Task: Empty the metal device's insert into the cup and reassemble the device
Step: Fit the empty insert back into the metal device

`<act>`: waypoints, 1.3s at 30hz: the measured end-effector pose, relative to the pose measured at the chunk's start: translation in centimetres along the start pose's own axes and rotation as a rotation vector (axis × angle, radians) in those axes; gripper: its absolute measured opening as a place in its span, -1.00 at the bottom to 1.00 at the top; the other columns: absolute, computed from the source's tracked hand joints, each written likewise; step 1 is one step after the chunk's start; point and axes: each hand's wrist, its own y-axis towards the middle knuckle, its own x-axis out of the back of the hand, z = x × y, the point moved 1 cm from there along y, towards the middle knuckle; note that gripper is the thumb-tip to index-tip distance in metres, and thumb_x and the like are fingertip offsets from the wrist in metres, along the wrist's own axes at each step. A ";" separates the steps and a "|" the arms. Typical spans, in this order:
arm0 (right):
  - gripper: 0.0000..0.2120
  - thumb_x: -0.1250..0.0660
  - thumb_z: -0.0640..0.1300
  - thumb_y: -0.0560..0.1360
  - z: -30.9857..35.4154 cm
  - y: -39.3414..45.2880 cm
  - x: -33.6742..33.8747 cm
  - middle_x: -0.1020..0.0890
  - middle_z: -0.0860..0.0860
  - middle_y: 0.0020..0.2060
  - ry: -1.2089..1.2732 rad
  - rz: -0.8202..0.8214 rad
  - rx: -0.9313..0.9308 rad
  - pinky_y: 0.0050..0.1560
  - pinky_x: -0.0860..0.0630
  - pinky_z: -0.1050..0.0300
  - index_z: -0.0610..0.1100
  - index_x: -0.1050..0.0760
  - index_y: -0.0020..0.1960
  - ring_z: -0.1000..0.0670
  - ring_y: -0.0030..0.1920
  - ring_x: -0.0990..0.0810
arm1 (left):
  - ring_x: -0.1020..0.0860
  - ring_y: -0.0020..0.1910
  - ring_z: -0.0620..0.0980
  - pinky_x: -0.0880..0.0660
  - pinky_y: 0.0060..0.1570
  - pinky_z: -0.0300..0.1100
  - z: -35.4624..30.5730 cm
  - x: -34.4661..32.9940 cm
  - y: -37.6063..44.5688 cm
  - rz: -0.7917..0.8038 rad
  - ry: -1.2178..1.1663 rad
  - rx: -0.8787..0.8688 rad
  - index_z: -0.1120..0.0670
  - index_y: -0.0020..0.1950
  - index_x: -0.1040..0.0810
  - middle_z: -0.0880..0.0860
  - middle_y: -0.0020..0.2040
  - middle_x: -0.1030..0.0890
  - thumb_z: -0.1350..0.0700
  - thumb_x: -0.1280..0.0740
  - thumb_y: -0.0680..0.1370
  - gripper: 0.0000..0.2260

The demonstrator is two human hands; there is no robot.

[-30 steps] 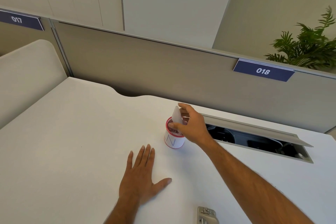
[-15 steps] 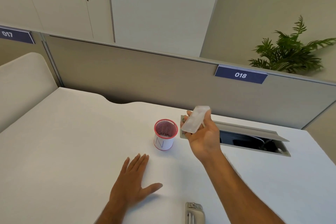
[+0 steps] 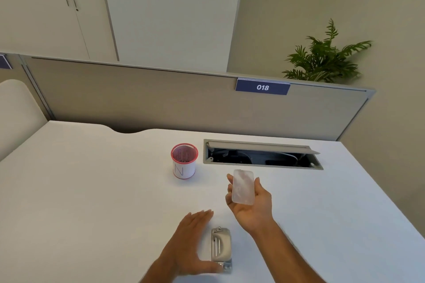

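The metal device [image 3: 221, 250], a silver hole-punch-like block, lies on the white desk [image 3: 92, 190] near the front edge. My left hand [image 3: 192, 243] rests beside it with fingers spread and the thumb touching its near end. My right hand [image 3: 251, 204] hovers palm up above the desk, holding the translucent plastic insert [image 3: 243, 186] between thumb and fingers. The white cup [image 3: 184, 160] with a red rim stands upright farther back, left of the insert. Its contents are not clear.
An open cable hatch [image 3: 262, 154] is sunk into the desk right of the cup. A grey partition [image 3: 161, 99] with a blue 018 tag [image 3: 262, 87] closes off the back. A plant [image 3: 324, 57] stands behind it.
My right hand has drawn the insert back from over the cup toward me and turned palm up. My left hand slid right to the metal device. The view tilted down.
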 end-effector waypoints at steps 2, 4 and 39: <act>-0.43 -0.10 0.18 0.63 -0.2 -1.0 1.6 -0.65 -0.22 0.15 0.000 -0.027 0.010 -0.16 -0.59 0.02 -0.21 -0.42 0.43 -0.13 -0.14 -0.61 | -0.01 0.57 -0.27 0.20 0.59 -0.14 -0.7 -0.6 0.0 0.032 0.012 0.003 -0.08 0.60 -0.01 -0.24 0.58 -0.06 -0.61 -0.35 0.18 0.17; -0.43 -0.10 0.18 0.63 -0.4 -2.0 3.0 -0.64 -0.23 0.16 0.003 -0.057 0.020 -0.14 -0.57 0.01 -0.22 -0.42 0.43 -0.13 -0.14 -0.60 | -0.07 0.53 -0.29 0.22 0.58 -0.16 -1.1 -1.0 0.1 0.049 0.034 -0.006 -0.04 0.60 -0.06 -0.24 0.54 -0.14 -0.60 -0.38 0.13 0.20; -0.52 -0.24 0.19 0.57 -6.3 -9.3 5.0 -0.76 -0.23 0.03 -0.094 -0.189 -0.013 -0.04 -0.56 -0.09 -0.18 -0.69 0.10 -0.19 0.07 -0.72 | -0.51 0.17 -0.18 -0.47 0.17 -0.35 -10.3 3.5 -1.2 -0.139 -0.215 -0.109 -0.17 0.43 -0.36 -0.25 0.23 -0.52 -0.40 -0.58 0.14 -0.07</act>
